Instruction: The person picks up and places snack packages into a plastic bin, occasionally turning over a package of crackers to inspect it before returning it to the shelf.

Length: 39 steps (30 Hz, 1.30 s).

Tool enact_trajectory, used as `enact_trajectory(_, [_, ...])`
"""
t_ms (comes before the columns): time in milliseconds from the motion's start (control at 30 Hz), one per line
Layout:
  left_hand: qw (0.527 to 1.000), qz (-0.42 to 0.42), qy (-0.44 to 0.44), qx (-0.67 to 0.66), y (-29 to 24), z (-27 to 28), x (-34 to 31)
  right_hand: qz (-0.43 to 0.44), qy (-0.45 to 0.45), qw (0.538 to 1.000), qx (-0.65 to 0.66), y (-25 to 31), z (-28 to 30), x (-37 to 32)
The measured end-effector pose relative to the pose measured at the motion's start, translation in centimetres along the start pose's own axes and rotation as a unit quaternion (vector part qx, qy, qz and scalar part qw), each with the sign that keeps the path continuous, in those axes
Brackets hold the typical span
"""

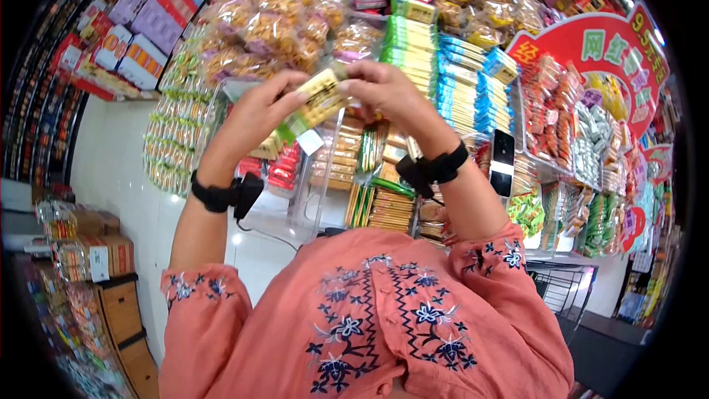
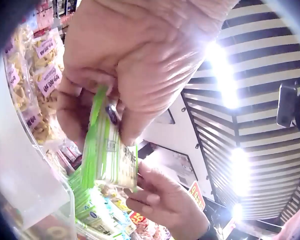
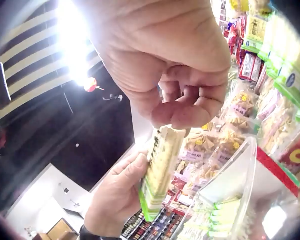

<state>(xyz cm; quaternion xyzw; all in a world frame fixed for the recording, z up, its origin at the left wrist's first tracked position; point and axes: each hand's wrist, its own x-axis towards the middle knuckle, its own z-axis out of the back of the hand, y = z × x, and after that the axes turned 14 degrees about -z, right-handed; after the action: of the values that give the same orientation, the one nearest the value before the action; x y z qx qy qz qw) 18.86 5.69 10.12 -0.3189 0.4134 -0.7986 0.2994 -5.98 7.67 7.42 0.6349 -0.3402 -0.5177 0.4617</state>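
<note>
A green and cream snack packet (image 1: pixel 322 97) is held up between both hands over the display. The left hand (image 1: pixel 262 114) pinches its left, green end, with the thumb on the front. At the other end the right hand (image 1: pixel 391 96) grips with thumb and curled fingers. In the left wrist view the packet (image 2: pixel 110 160) is seen from its edge, the left hand (image 2: pixel 135 60) large above it and the right hand (image 2: pixel 170 202) beyond. The right wrist view shows the packet (image 3: pixel 161 165) slanting down from the right hand (image 3: pixel 170 65) to the left hand (image 3: pixel 115 195).
Below and around the hands are bins of wrapped snacks: green packets (image 1: pixel 410 48), blue packets (image 1: pixel 461 81) and bagged twisted snacks (image 1: pixel 277 22). A phone (image 1: pixel 503 162) lies at the right of the bins. Cartons (image 1: pixel 111 255) stand at the lower left. A red sign (image 1: pixel 591 44) rises at the right.
</note>
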Motion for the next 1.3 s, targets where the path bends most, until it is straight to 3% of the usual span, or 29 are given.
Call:
enact_trajectory(300, [0.996, 0.001, -0.036, -0.083, 1.3, -1.3, 1.5, -0.014, 0.046, 0.997, -0.058, 0.4, 2.8, -0.8])
enact_trajectory(433, [0.995, 0.009, -0.069, -0.073, 2.2, -1.5, 2.1, -0.005, 0.01, 0.998, -0.058, 0.1, 3.6, -0.4])
enact_trajectory(533, [0.989, 0.077, -0.047, -0.12, 2.3, -1.4, 2.1, 0.008, -0.007, 1.0, -0.028, 0.0, 4.4, 0.0])
enact_trajectory(700, [0.993, 0.057, -0.024, -0.096, 2.6, -1.6, 2.9, 0.004, 0.003, 0.997, -0.075, -0.1, 5.3, 0.7])
enact_trajectory(767, [0.99, 0.05, -0.052, -0.117, 2.3, -2.4, 3.1, 0.004, 0.0, 0.997, -0.083, 0.2, 5.7, 0.9])
enact_trajectory(933, [0.987, 0.041, -0.126, -0.091, 3.5, -2.1, 3.5, 0.058, -0.138, 0.984, -0.092, 2.1, 9.6, 2.0])
enact_trajectory(1067, [0.986, 0.057, -0.132, -0.078, 3.6, -1.7, 1.9, 0.1, -0.254, 0.962, 0.015, 2.3, 15.1, 4.4])
enact_trajectory(1300, [0.981, 0.084, -0.158, -0.075, 3.4, -1.4, -0.3, 0.119, -0.302, 0.945, 0.047, 0.7, 21.7, 8.6])
